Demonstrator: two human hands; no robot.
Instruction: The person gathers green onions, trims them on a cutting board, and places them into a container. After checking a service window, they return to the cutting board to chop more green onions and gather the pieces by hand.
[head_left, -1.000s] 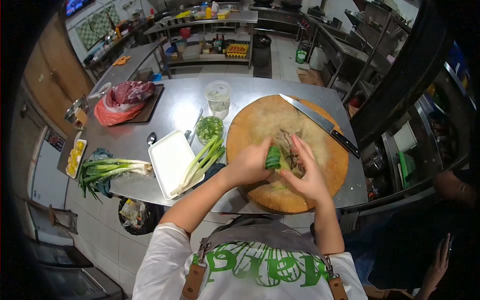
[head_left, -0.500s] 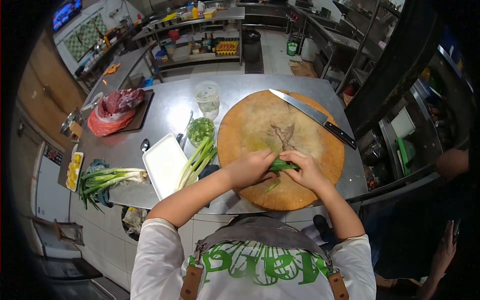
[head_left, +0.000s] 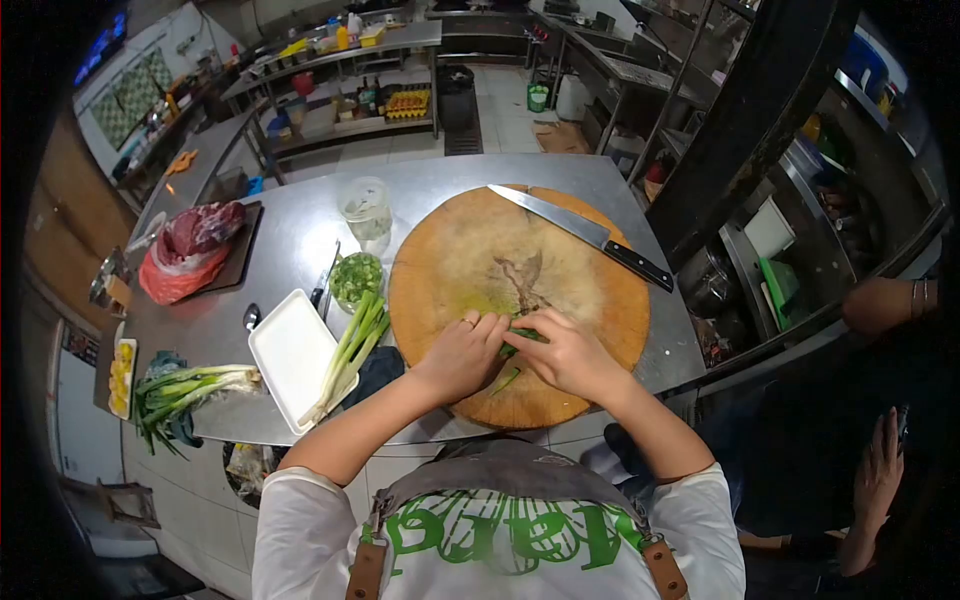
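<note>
Low on the round wooden chopping board (head_left: 430, 250), my left hand (head_left: 462, 352) and my right hand (head_left: 568, 355) meet over a small bunch of green onion leaves (head_left: 520, 345). Both hands have their fingers closed round the greens, which are mostly covered. A loose scrap of green (head_left: 507, 381) lies on the wood just below them. Across the board's upper right rests a kitchen knife (head_left: 560, 220) with a black handle, apart from both hands. White green onion stalks (head_left: 348, 355) lie over the edge of a white tray (head_left: 290, 350), left of my left hand.
Chopped green onion fills a tub (head_left: 356, 280) beside the board, with a clear plastic cup (head_left: 366, 212) behind. Farther left are raw meat (head_left: 195, 245), whole green onions (head_left: 195, 392) and a spoon (head_left: 251, 316). Another person's hand (head_left: 880, 465) shows at lower right, near dark shelving.
The view has shifted, so the table sits farther left. My hands have drawn closer over the greens, and my right hand now covers more of them.
</note>
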